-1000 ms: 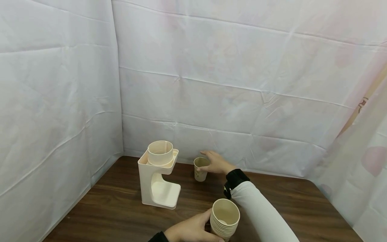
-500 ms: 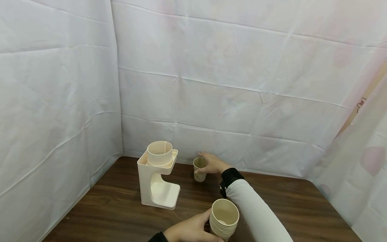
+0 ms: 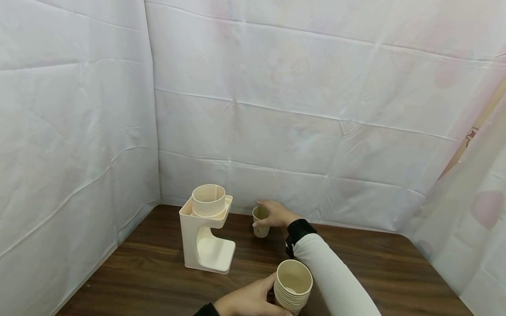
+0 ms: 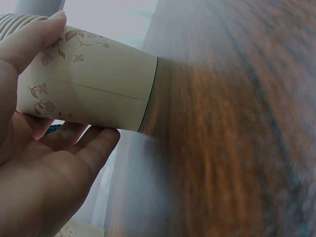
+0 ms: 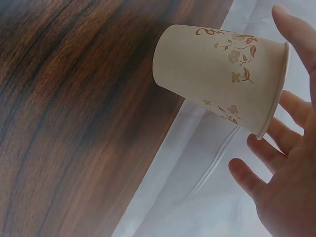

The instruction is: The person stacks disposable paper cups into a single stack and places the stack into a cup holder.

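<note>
My left hand point(image 3: 251, 299) grips a nested stack of paper cups point(image 3: 294, 293) at the near edge of the head view, mouths up. In the left wrist view the thumb lies on one side of the flower-printed stack point(image 4: 98, 79), fingers on the other, its base on the tabletop. Farther back, a single paper cup point(image 3: 260, 231) stands upright near the rear curtain. My right hand point(image 3: 280, 215) is around its rim. In the right wrist view the fingers point(image 5: 266, 153) spread behind the cup's rim, with the thumb apart from the cup point(image 5: 217, 74).
A cream C-shaped stand point(image 3: 191, 239) with a round cup-like holder point(image 3: 209, 202) on top stands left of the single cup. The dark wood table point(image 3: 150, 272) ends against white curtains point(image 3: 245, 123) at the back and left. My right forearm passes close beside the stack.
My right hand has shifted slightly left and closer in around the single cup, its thumb coming across the cup's side. The left hand and its stack stay in place.
</note>
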Demonstrator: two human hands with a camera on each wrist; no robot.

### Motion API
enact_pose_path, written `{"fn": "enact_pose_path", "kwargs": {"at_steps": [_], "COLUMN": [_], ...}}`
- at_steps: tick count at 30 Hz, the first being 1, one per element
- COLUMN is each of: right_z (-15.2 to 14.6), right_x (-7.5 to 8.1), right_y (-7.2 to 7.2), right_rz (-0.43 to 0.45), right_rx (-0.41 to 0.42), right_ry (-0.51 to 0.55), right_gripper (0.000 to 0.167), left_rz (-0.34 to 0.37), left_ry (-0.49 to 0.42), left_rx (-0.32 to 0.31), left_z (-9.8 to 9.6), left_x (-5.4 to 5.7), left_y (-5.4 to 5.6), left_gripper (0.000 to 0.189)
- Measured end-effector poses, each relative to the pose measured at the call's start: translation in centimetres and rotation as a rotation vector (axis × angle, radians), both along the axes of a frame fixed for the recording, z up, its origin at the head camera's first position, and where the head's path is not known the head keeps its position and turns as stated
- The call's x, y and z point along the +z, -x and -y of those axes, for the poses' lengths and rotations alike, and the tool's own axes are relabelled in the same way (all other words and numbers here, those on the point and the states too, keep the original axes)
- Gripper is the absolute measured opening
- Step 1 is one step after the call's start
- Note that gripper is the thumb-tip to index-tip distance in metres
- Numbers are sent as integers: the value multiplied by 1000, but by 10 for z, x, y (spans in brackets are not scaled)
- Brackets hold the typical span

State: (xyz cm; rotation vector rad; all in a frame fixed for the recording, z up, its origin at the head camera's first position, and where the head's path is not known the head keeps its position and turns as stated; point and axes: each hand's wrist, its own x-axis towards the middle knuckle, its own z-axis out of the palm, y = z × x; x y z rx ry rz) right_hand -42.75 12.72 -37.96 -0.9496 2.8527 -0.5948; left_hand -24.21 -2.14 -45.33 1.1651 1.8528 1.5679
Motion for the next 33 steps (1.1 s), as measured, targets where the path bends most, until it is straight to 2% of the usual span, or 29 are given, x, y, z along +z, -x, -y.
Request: {"fn": "enact_pose_path", "kwargs": {"at_steps": [5, 9, 17, 21, 27, 33], "right_z": [-1, -3, -4, -3, -1, -1], "right_x": [-1, -4, -6, -3, -2, -3], "right_y": [-2, -1, 1, -3, -7, -9], "right_rz": [20, 9, -54, -39, 5, 4], "right_rx": [-50, -67, -7, 11, -9, -3], "right_ry": [6, 11, 56, 60, 45, 43], "right_gripper": [85, 82, 75, 77, 81, 73], "left_rz": [37, 26, 21, 27, 38, 53], "left_ry": [-10, -20, -39, -42, -20, -8], "left_rx": [-10, -9, -3, -7, 1, -4], "left_z": [0, -1, -3, -2, -2, -1], "left_x": [2, 3, 1, 1, 1, 1], "left_y": [0, -1, -1, -1, 0, 0], "left_gripper": [69, 68, 67, 68, 68, 70]}}
